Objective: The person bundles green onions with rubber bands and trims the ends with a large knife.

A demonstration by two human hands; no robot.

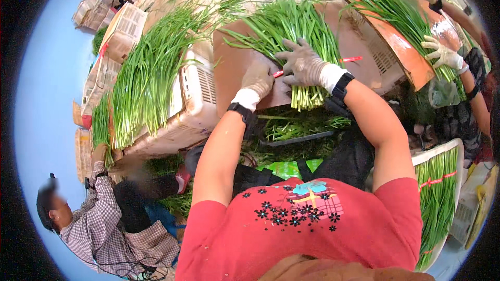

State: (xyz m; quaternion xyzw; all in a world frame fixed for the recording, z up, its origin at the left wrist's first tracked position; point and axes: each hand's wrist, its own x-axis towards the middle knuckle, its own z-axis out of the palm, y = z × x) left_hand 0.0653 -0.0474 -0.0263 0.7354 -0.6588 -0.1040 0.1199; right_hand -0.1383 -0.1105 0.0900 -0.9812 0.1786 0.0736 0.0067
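A thick bunch of green garlic chives (294,18) lies on a brown board (229,47) in front of me, its pale cut ends toward me. A red tie strip (351,59) sticks out on the bunch's right side; the part between seems hidden by the chives. Left of the bunch, my gloved left hand (258,79) is closed, pinching the strip's other end. My gloved right hand (304,63) rests on top of the chives, fingers spread across them, its thumb close to the strip.
Loose chives (151,67) are heaped along white crates (199,80) at left. A co-worker in a checked shirt (99,218) sits there. At right, another person's gloved hand (442,52) touches chives on an orange-brown board (398,39). Tied chives fill a white crate (459,161) at lower right.
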